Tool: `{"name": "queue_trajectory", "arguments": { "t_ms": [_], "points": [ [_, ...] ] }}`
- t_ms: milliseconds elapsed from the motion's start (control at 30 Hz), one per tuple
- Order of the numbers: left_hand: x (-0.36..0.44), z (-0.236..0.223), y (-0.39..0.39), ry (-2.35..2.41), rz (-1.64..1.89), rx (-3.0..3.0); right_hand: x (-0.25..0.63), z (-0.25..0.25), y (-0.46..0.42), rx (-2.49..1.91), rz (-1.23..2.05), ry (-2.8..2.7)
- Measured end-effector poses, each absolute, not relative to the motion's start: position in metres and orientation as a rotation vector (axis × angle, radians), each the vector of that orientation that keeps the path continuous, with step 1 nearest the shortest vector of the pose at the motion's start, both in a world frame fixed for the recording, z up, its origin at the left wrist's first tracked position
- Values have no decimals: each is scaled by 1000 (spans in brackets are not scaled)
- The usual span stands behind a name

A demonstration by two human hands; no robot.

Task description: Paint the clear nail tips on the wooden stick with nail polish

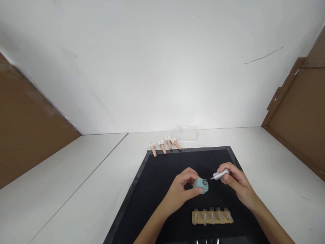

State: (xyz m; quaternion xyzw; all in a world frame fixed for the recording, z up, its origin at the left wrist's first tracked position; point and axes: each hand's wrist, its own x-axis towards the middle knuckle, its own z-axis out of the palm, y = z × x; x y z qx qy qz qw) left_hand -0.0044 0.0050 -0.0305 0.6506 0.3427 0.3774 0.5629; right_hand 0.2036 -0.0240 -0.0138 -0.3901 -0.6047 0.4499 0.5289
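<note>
My left hand (184, 188) is closed around a teal nail polish bottle (198, 184), its dark threaded neck uncovered and tilted to the right. In my right hand (237, 183) is a silver-grey nail polish brush cap (220, 174), its short dark brush tip pointing left. That tip hangs just right of the bottle's neck, apart from it. Below both hands, several clear nail tips (212, 216) sit in a row on a tan strip (200, 222). Whether any of them carries polish is too small to tell.
A black mat (157, 189) with a grey edge lies on the white table (101, 189). Several small bottles with pinkish caps (162, 147) lie at its far left edge. Behind stands a clear plastic tray (188, 134). Brown cardboard panels (299, 112) flank both sides.
</note>
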Motion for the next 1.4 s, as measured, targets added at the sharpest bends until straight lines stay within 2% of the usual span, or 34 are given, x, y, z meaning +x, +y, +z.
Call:
{"name": "queue_trajectory", "arguments": {
  "t_ms": [367, 633, 967, 1133, 1300, 1400],
  "points": [
    [-5, -42, 16, 1002, 823, 1497, 200, -13, -17, -977, 1130, -1094],
    [-6, -56, 21, 1338, 698, 1694, 197, -10, -18, -1030, 1148, -999],
    [-21, -39, 19, 1419, 490, 1858, 199, -8, -19, -1028, 1142, -1052],
    [-36, -26, 13, 1428, 288, 1985, 200, -7, -20, -1028, 1139, -1053],
    [-51, -8, 2, 1337, -159, 1942, 200, -7, -20, -1022, 1128, -1034],
    [-45, -5, -3, 1216, -220, 2002, 201, -7, -20, -1021, 1122, -1024]
  ]
}}
